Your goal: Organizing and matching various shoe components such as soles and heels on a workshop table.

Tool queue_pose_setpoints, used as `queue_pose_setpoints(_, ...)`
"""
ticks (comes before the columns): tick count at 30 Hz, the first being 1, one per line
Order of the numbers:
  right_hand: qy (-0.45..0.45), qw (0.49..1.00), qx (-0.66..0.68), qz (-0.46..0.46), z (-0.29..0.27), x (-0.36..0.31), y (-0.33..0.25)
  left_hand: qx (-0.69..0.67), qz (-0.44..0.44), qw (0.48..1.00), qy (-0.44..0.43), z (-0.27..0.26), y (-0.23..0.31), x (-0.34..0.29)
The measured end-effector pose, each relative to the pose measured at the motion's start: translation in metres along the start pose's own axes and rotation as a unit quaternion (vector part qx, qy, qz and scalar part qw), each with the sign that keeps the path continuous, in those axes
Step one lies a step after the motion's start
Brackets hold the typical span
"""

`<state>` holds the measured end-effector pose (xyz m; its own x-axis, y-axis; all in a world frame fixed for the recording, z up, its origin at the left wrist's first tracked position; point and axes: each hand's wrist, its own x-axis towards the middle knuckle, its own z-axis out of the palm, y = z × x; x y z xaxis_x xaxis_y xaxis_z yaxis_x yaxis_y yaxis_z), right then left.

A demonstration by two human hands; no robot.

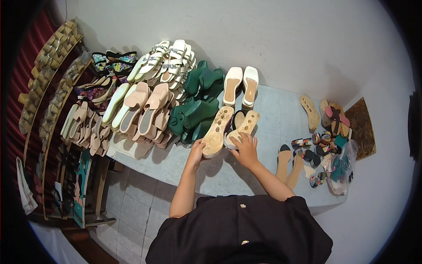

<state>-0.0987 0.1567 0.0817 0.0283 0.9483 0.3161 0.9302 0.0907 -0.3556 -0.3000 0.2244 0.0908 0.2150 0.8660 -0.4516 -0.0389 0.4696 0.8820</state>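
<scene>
My left hand point(196, 154) is closed on the heel end of a tan shoe sole point(217, 132), its thumb on the upper face. Several round holes run along the far half of that sole. A second, similar holed sole point(249, 124) lies beside it on the right, gripped near its heel by my right hand point(246, 152) with fingers over the top. Both soles point away from me, over the table point(176, 166). Partly hidden between them is a dark, rounded item point(238, 118). Just beyond stands a pair of white shoes with tan insoles point(250, 86).
Green shoe lasts point(200, 113), pink sandals point(149, 105) and white strappy sandals point(173, 61) crowd the left. On the right are another holed sole point(310, 113), tan insoles point(295, 169), colourful rolled pieces point(321, 152), a plastic bag point(345, 169) and a brown board point(362, 127).
</scene>
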Motion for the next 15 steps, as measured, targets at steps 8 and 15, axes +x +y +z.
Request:
queue_pose_setpoints(8,-0.026,0.999,0.04,0.014,-0.015,-0.008,0.009,-0.005,-0.037,0.999,0.015,0.026,-0.012,0.042)
queue_pose_setpoints(15,-0.016,0.996,0.086,0.016,-0.023,-0.012,0.016,0.097,0.022,0.992,0.073,0.035,-0.021,0.061)
